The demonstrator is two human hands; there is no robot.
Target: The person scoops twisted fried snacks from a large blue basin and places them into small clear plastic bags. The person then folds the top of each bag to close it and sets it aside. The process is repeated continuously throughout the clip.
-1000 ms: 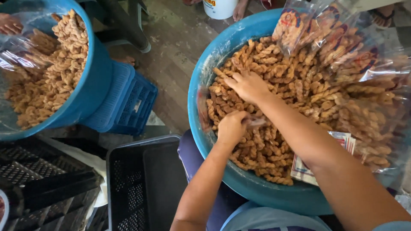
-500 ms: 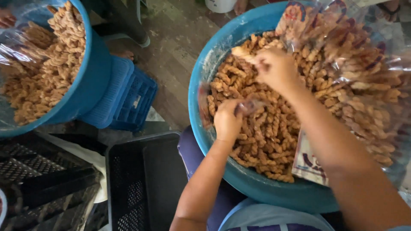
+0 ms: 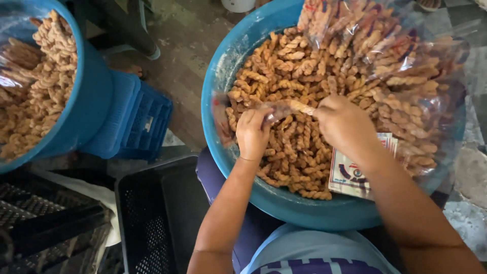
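Over the big blue basin (image 3: 223,76) heaped with twisted fried snacks (image 3: 289,66), the left hand (image 3: 252,133) pinches the mouth of a small clear plastic bag (image 3: 223,114) that trails off to the left across the heap. The right hand (image 3: 344,124), just beside it, has its fingers pressed together on one twisted stick (image 3: 300,107) at the bag's opening. Filled clear packets (image 3: 385,56) lie at the basin's far right; a second blue basin (image 3: 86,106) sits far left.

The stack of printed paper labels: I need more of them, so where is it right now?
In the head view, the stack of printed paper labels lies inside the big blue basin at its lower right, on the twisted snacks, partly under the right hand.
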